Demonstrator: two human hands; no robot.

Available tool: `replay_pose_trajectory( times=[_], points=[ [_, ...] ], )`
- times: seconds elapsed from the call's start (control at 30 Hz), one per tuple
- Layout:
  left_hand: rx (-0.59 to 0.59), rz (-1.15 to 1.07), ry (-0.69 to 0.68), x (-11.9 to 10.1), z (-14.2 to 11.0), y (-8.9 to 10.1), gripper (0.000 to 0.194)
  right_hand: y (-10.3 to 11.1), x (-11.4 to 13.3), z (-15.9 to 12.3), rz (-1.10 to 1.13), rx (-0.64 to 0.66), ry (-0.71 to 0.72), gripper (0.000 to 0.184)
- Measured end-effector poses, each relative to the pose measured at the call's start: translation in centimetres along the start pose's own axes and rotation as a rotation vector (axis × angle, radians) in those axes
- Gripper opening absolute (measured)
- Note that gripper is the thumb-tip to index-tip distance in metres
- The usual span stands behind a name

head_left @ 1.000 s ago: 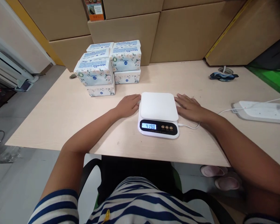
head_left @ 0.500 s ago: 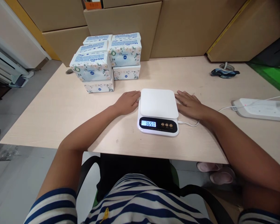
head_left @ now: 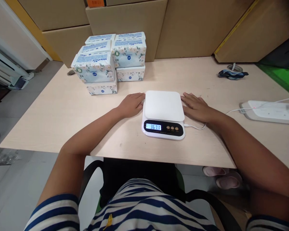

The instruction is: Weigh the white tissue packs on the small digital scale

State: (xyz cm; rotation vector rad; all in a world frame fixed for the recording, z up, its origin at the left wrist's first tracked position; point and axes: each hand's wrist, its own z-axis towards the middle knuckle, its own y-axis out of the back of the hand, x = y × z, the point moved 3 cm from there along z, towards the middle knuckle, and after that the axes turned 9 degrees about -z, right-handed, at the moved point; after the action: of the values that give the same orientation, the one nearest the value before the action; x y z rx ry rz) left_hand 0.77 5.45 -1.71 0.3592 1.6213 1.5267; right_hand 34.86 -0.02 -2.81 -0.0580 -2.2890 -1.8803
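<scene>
A white digital kitchen scale (head_left: pixel 163 113) sits in the middle of the pale wooden table (head_left: pixel 62 115), its blue display lit. My left hand (head_left: pixel 131 104) lies flat on the table against the scale's left side, fingers loosely together and holding nothing. My right hand (head_left: pixel 195 106) lies flat at the scale's right side, fingers stretched out, beside the scale's white cable (head_left: pixel 195 127). Several floral tissue packs (head_left: pixel 110 61) are stacked at the back left of the table.
A white power strip (head_left: pixel 269 111) lies at the right edge. A dark blue bundle (head_left: pixel 232 74) rests at the back right. Cardboard boxes (head_left: pixel 183 29) line the wall behind the table. Pink slippers (head_left: pixel 221 179) sit on the floor under the table.
The view shifted slightly downward. The number on the scale's display changed. Both hands stayed flat beside the scale.
</scene>
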Motion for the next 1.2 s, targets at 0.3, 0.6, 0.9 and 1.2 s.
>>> replay_pose_trajectory(
  times=[0.3,0.6,0.9,1.2],
  points=[
    [-0.007,0.006,0.013,-0.3,0.0,0.1,0.062,0.1,0.0,0.0,-0.007,-0.001,0.005,0.096],
    [-0.001,0.036,0.028,-0.6,0.0,0.2,0.063,-0.1,-0.2,0.0,-0.018,-0.007,-0.008,0.093],
    [-0.011,0.0,0.023,-1.0,0.0,0.6,0.061,0.3,0.5,-0.4,-0.032,0.018,-0.02,0.098],
    [-0.018,-0.008,0.021,-0.8,-0.1,0.4,0.062,-0.5,-0.6,0.1,0.014,-0.055,0.024,0.099]
  ],
)
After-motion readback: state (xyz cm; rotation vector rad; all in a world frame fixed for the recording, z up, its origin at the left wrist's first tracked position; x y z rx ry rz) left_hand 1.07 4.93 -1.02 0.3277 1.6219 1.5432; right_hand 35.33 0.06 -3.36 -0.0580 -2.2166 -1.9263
